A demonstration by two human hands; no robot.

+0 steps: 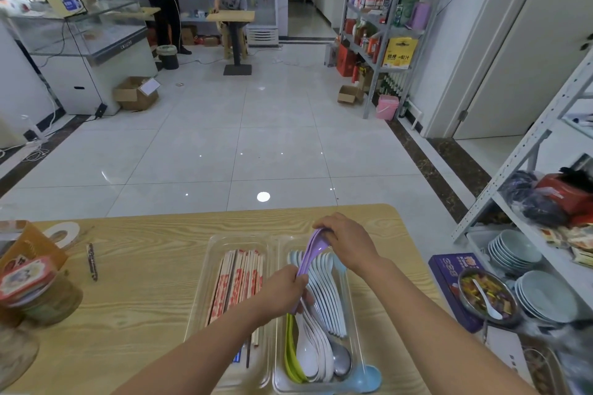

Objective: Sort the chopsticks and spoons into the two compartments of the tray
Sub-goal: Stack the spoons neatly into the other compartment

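Head: left hand (pixel 282 289) and right hand (pixel 349 240) grip one purple spoon (pixel 309 253) (one tray (pixel 197 308)).

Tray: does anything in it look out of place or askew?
Mostly tidy: chopsticks lie in the left compartment, spoons in the right. The light blue spoon at the near right corner of the tray pokes out over the rim instead of lying inside. The left hand and right hand grip a purple spoon.

The yellow bag (pixel 399 53) reads "梨汁"; other print is too blurred.
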